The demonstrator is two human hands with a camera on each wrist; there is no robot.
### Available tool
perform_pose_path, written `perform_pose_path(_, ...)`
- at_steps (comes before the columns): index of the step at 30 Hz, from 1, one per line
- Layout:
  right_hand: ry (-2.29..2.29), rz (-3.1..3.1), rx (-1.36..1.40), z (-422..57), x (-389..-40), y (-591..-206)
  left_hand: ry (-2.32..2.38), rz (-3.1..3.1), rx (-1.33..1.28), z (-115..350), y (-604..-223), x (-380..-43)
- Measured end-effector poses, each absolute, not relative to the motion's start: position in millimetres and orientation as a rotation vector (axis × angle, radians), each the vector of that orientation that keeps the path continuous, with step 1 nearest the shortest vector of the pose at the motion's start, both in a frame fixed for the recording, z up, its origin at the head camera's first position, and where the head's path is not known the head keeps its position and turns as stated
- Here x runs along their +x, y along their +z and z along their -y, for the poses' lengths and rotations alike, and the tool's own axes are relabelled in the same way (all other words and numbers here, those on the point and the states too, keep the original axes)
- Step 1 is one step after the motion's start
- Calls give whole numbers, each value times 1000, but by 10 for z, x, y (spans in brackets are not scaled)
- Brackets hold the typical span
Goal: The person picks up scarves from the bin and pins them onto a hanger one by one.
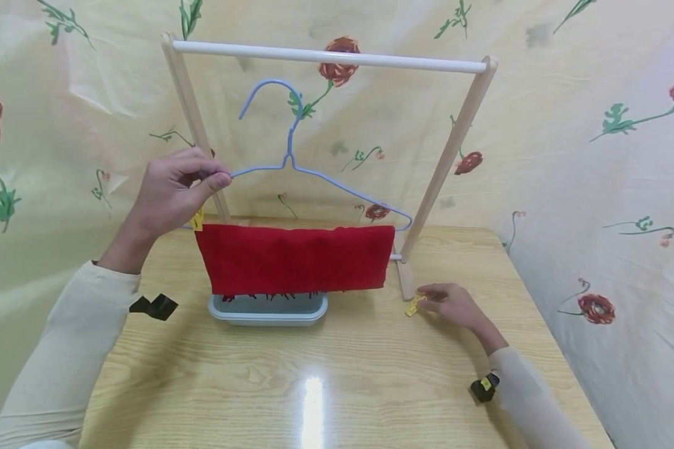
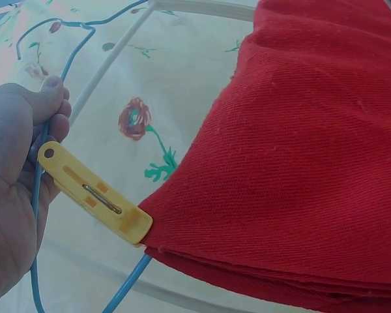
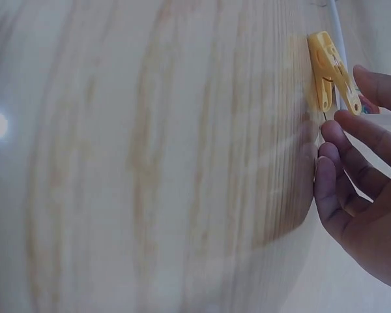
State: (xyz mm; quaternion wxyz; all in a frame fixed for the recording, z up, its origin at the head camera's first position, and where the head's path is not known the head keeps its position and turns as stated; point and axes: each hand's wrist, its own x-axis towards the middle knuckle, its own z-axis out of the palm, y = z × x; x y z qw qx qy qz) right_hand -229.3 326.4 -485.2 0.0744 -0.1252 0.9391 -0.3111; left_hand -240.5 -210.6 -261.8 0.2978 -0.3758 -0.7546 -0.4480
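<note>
Pinching a blue wire hanger (image 1: 289,140) at one side, a person's left hand (image 1: 176,187) holds it before a wooden rack (image 1: 449,159), a red cloth (image 1: 294,259) hanging from the hanger's lower bar (image 2: 128,284) with a yellow clothespin (image 2: 96,194) at one corner. The right hand (image 1: 455,307), its grip unclosed, parts thumb (image 3: 382,91) and forefinger (image 3: 376,140) at a second yellow clothespin (image 1: 412,307) on the table (image 1: 230,386).

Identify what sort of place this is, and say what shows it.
Probably an indoor tabletop set up for hanging laundry: a small rack stands on a wooden table, with a red cloth on a blue hanger.
</note>
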Motion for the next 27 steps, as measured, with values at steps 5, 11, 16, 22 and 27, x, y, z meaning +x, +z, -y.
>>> perform_pose_path(5, -908, -2803, -419, -3275, -2304, -4879, -1192, 2002, -987, 2101, -2626, -2402)
perform_pose_path(11, -878, -2811, -437, -3276, -2313, -4899, -1182, 2019, -987, 2114, -2613, -2397)
perform_pose_path(16, -878, -2805, -436, -3275, -2305, -4896, -1195, 2022, -987, 2125, -2615, -2397)
perform_pose_path(22, -924, -2797, -456, -3309, -2288, -4910, -1201, 2016, -984, 2126, -2614, -2395)
perform_pose_path(27, -957, -2764, -427, -3346, -2265, -4888, -1206, 2024, -973, 2134, -2612, -2388)
